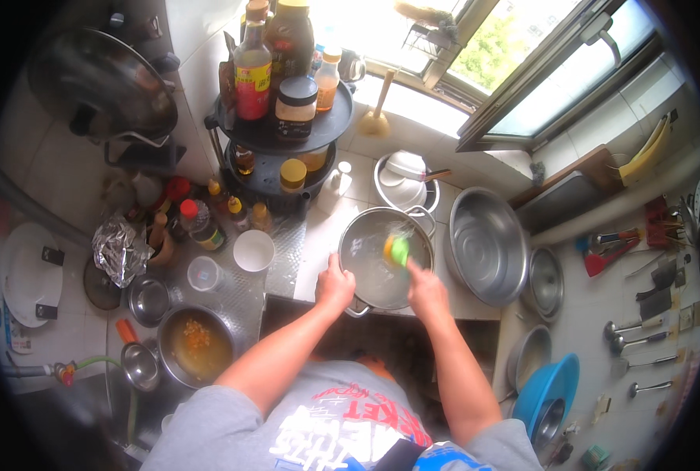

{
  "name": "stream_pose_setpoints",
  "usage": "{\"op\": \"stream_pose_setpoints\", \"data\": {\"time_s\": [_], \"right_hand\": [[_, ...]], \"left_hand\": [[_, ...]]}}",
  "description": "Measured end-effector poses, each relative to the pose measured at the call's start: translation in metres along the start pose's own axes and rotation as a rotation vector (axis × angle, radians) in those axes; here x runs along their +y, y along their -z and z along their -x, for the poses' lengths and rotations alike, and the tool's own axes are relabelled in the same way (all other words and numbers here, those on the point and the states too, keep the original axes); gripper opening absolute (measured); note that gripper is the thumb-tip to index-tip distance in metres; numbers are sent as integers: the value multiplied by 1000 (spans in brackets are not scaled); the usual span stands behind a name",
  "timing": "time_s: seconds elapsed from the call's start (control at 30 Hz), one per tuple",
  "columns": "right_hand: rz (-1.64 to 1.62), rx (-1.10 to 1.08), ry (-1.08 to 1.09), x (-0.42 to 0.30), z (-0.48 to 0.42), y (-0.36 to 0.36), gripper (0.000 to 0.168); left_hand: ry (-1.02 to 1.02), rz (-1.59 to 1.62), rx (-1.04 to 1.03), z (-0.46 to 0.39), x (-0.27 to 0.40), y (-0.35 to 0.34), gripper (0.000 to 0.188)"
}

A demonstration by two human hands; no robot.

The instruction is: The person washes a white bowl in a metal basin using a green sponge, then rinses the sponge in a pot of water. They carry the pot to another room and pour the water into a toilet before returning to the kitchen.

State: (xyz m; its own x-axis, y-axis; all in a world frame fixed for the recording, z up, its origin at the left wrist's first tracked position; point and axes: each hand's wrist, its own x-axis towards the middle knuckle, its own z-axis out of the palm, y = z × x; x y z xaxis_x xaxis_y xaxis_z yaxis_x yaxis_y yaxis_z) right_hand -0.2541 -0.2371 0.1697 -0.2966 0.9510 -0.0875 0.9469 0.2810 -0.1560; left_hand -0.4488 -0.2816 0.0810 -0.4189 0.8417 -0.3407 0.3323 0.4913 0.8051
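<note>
A round metal pot (369, 281) with loop handles stands on the white tiled counter (320, 226) before me. My left hand (334, 287) grips its left rim. In my right hand (428, 292) is the handle of a green and orange scrubbing brush (398, 250), whose blurred bristles touch the inside of the pot near the far right wall. The pot's inner surface looks wet and greyish. Just right of the pot leans a large steel basin (486, 247). Behind it sits a white bowl (406, 165) stacked with other dishes in a round container.
On the left, a steel bowl of liquid with orange pieces (197, 347), a white bowl (254, 251) and a plastic cup (204, 274) share the metal worktop. A two-tier rack (285, 138) holds bottles. An open window sash (538, 82) juts in above. Ladles (638, 338) hang at right above a blue basin (553, 382).
</note>
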Motion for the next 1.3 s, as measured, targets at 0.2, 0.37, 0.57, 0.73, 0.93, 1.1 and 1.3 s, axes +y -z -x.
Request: {"op": "stream_pose_setpoints", "data": {"time_s": [0.2,0.37,0.57,0.73,0.93,1.1,1.3], "right_hand": [[-130,-5,34,5,12,1,38],[-789,86,-4,10,-14,20,32],[-2080,-640,-342,13,-142,61,25],[-2275,-570,197,-46,-259,125,29],[-2054,-353,274,-69,-364,129,32],[-2003,-365,194,-69,-384,119,35],[-1807,-283,82,-55,-364,107,35]], "left_hand": [[-23,8,12,-3,-1,-7,57],[-72,35,121,-10,-14,-17,46],[-23,62,115,1,8,-1,44],[65,1,97,6,11,4,50],[17,18,158,5,11,-4,48],[59,64,150,2,2,-9,47],[25,15,245,3,5,-12,44]]}}
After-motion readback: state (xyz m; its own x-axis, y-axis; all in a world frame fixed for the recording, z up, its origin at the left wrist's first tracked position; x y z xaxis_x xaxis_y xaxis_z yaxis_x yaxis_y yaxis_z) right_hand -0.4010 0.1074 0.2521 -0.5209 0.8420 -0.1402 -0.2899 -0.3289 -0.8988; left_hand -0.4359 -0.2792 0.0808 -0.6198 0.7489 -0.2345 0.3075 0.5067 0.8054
